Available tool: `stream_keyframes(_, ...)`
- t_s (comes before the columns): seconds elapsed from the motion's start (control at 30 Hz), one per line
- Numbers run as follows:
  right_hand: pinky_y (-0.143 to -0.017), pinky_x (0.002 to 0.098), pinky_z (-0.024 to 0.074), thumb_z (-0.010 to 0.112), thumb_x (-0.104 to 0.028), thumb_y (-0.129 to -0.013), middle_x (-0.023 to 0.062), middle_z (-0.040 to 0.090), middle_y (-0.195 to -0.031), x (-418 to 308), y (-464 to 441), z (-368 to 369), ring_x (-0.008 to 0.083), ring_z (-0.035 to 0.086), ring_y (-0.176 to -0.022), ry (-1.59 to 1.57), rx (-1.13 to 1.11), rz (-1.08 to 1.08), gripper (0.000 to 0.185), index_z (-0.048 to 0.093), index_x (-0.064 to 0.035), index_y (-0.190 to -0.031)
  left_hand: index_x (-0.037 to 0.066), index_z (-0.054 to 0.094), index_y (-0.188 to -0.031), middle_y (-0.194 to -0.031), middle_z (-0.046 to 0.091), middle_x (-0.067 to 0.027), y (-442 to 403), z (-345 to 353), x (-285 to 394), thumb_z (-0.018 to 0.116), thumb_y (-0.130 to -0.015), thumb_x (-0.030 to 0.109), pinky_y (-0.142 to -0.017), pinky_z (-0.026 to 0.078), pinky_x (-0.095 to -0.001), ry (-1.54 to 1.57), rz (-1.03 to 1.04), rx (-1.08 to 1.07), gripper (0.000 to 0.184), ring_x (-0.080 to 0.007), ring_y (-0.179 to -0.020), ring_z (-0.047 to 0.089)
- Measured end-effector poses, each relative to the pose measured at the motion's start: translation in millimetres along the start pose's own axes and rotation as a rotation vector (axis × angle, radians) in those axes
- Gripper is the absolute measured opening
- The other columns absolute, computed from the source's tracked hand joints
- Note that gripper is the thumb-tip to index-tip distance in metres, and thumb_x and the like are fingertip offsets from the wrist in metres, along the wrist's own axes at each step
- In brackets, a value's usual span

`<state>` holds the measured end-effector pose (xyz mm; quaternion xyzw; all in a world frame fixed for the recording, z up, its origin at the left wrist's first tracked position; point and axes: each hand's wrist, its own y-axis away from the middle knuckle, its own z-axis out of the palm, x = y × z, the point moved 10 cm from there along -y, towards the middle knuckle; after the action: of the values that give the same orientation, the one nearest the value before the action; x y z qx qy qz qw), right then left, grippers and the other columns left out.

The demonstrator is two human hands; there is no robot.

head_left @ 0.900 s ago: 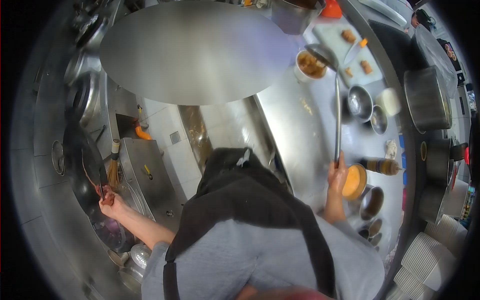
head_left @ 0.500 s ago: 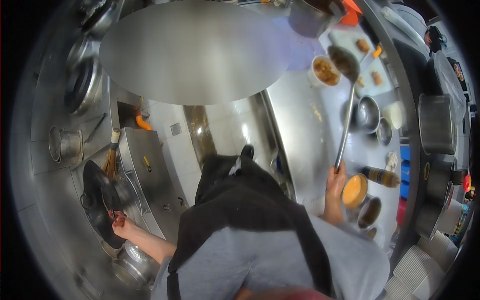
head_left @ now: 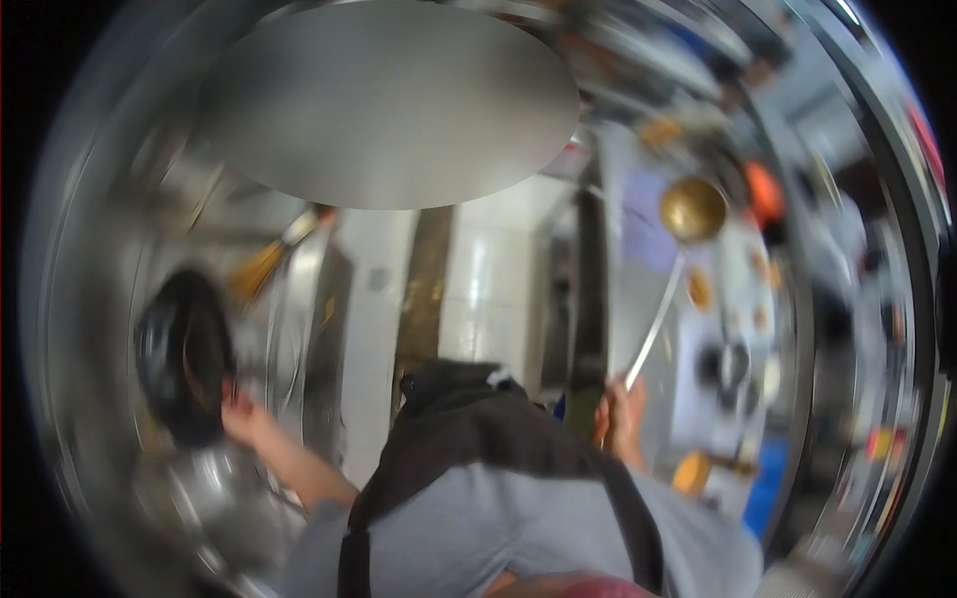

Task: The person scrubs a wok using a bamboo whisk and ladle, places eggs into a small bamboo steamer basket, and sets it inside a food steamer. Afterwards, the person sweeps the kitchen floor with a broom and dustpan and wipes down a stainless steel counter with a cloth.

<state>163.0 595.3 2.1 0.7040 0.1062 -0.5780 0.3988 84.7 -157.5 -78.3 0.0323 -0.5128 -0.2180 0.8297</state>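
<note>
At the left, a black wok (head_left: 164,344) sits tilted over the stove, blurred by motion. My left hand (head_left: 247,417) is closed at its rim nearest me; the exact hold is smeared. My right hand (head_left: 622,411) is wrapped round the handle of a long metal ladle (head_left: 693,211). The ladle's bowl hangs out ahead, above the right-hand counter, and looks yellowish brown inside. Beneath and beside the ladle, a container of brown food (head_left: 699,289) stands on the counter.
A straw brush (head_left: 261,269) lies by the stove beyond the wok. Shiny metal pans (head_left: 224,493) are behind my left hand. On the right counter are metal bowls (head_left: 736,367) and a container of orange liquid (head_left: 691,472). A tiled floor (head_left: 478,279) runs between stove and counter.
My view has turned, blurring the surroundings. The ladle has swung toward the counter's inner edge, its bowl now showing its inside. The left hand still meets the wok's rim.
</note>
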Motion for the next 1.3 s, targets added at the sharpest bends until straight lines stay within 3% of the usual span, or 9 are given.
stream_keyframes(0.07,-0.033,0.027,0.0339,0.061,-0.009,-0.077,0.0044,0.044,-0.061,1.8,14.6,53.8,0.0124,0.039,-0.037,0.126,-0.109,-0.013,0.031,0.046,-0.0027,-0.103,-0.002,0.055,-0.111,-0.106,0.062,-0.014,-27.5,-5.7,-7.9,0.045,-0.086,0.01,-0.081,0.049,-0.0327,-0.002,-0.094,0.02,0.03,-0.0232,-0.097,0.06)
stream_keyframes(0.1,-0.034,0.027,0.0339,0.062,-0.008,-0.077,0.0053,0.045,-0.063,3.3,18.9,77.6,0.0125,0.039,-0.037,0.212,-0.165,-0.035,0.032,0.045,-0.0023,-0.104,-0.003,0.058,-0.097,-0.088,0.065,-0.0159,-0.2,16.1,13.8,0.05,-0.075,0.001,-0.047,0.045,-0.0228,0.201,-0.061,0.121,0.023,-0.0201,-0.066,0.061)
stream_keyframes(0.23,-0.048,0.026,0.0391,0.062,-0.004,-0.076,0.0069,0.051,-0.072,33.7,10.1,140.1,0.0111,0.048,-0.053,0.253,-0.379,-0.245,0.026,0.049,-0.0006,-0.098,0.007,0.046,-0.075,-0.062,0.048,-0.0052,-89.9,-27.6,-6.2,0.043,-0.07,-0.005,-0.035,0.038,-0.0245,0.429,0.041,0.14,0.013,-0.0245,-0.055,0.062)
stream_keyframes(0.4,-0.054,0.0248,0.0389,0.062,-0.002,-0.076,0.0042,0.05,-0.067,46.9,27.4,266.1,0.0107,0.046,-0.058,0.661,-0.847,-0.337,0.017,0.053,0.0011,-0.089,0.004,0.044,-0.084,-0.084,0.065,-0.0267,-117.0,-17.5,1.6,0.042,-0.076,-0.002,-0.032,0.035,-0.0251,0.274,-0.077,0.093,0.011,-0.0184,-0.048,0.058)
stream_keyframes(0.63,-0.047,0.024,0.0347,0.062,-0.004,-0.078,0.0015,0.048,-0.065,51.7,105.3,427.9,0.0084,0.044,-0.053,0.72,-1.334,-0.398,0.024,0.052,0.0023,-0.099,0.009,0.043,-0.085,-0.074,0.065,-0.0199,-121.7,-23.0,-10.1,0.044,-0.09,0.016,-0.028,0.029,-0.0302,0.198,-0.126,0.05,0.008,-0.0225,-0.047,0.06)
stream_keyframes(0.8,-0.033,0.0245,0.0322,0.057,-0.001,-0.08,0.0023,0.046,-0.051,81.4,158.7,542.4,0.0099,0.042,-0.036,0.654,-1.696,-0.345,0.03,0.047,0.0022,-0.108,0.005,0.051,-0.094,-0.078,0.062,-0.0118,-74.3,-61.5,5.3,0.049,-0.093,0.032,-0.06,0.051,-0.0345,0.185,-0.185,0.101,0.027,-0.0252,-0.068,0.065)
stream_keyframes(0.97,-0.037,0.0248,0.0338,0.054,-0.004,-0.078,0.0006,0.049,-0.055,96.9,270.6,645.3,0.0076,0.043,-0.042,0.573,-1.931,-0.692,0.037,0.051,0.0025,-0.115,0.001,0.048,-0.104,-0.084,0.06,-0.0161,13.4,-128.6,36.1,0.056,-0.084,0.008,-0.054,0.048,-0.0376,-0.001,-0.044,0.022,0.023,-0.0234,-0.065,0.059)
stream_keyframes(1.17,-0.05,0.0351,0.0465,0.057,-0.008,-0.076,0.012,0.058,-0.061,109.3,481.5,701.3,0.019,0.058,-0.052,0.751,-2.055,-0.936,0.039,0.054,0.0016,-0.114,0.003,0.047,-0.103,-0.081,0.057,-0.0099,153.7,-268.2,134.9,0.054,-0.08,-0.003,-0.051,0.05,-0.03,-0.086,0.165,0.549,0.024,-0.0197,-0.063,0.059)
stream_keyframes(1.3,-0.063,0.0429,0.0498,0.052,-0.008,-0.076,0.0246,0.063,-0.08,185.0,600.2,766.0,0.0334,0.064,-0.066,0.887,-1.943,-1.728,0.029,0.059,0.0013,-0.103,0.004,0.051,-0.107,-0.083,0.061,-0.0113,233.7,-410.2,162.2,0.061,-0.078,0.003,-0.049,0.051,-0.0304,-0.565,0.338,1.054,0.03,-0.0182,-0.065,0.062)
